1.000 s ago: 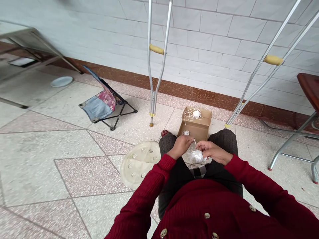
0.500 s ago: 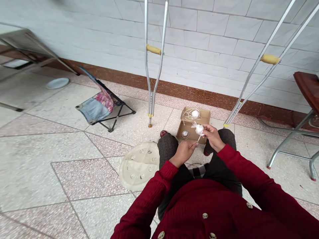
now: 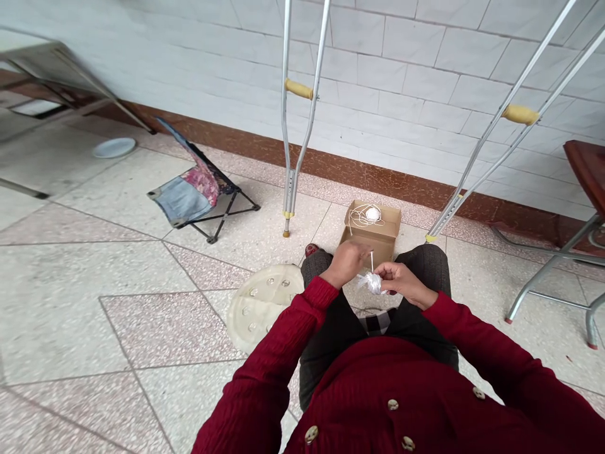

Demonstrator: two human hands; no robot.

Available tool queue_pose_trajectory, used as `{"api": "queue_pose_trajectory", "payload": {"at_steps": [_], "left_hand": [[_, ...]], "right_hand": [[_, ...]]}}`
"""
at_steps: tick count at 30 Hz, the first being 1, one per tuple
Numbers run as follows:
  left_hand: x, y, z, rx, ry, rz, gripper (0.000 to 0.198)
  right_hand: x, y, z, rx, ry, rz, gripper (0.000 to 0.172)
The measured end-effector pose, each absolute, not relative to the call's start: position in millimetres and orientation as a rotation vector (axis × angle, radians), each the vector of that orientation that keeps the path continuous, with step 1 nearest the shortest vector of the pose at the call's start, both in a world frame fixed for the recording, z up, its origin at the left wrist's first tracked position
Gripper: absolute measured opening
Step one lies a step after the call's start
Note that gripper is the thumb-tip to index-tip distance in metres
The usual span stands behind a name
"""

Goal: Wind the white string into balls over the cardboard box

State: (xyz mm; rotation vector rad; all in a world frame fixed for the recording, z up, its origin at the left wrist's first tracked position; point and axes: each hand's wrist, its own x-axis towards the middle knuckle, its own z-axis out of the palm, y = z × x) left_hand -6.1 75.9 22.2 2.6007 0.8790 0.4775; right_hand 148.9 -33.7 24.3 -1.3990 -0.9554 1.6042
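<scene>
Lowered now, the white bundle (image 3: 371, 284) holds its thin stem (image 3: 371, 261) upright.

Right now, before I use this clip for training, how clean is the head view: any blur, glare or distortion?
In the head view, the light is soft and even, without strong glare; the wide lens bends the wall's tile lines and splays the aluminium crutches; the folding table at upper left looks slightly soft; the small white bundle shows too little detail to resolve.

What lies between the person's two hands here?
In the head view, a white bundle with a thin upright stem sits between the left hand and the right hand.
</scene>
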Motion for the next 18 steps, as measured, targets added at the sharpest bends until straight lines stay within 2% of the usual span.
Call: {"api": "queue_pose_trajectory", "payload": {"at_steps": [6, 9, 18], "left_hand": [[-7, 52, 48, 2.761, 0.725, 0.531, 0.023], [-17, 40, 48, 2.810, 0.696, 0.630, 0.023], [-27, 14, 23, 2.714, 0.806, 0.624, 0.023]], "right_hand": [[167, -15, 14, -1.444, -0.788, 1.386, 0.029], [171, -8, 20, -1.422, -0.833, 1.332, 0.025], [157, -12, 18, -1.246, -0.623, 1.540, 0.036]]}}
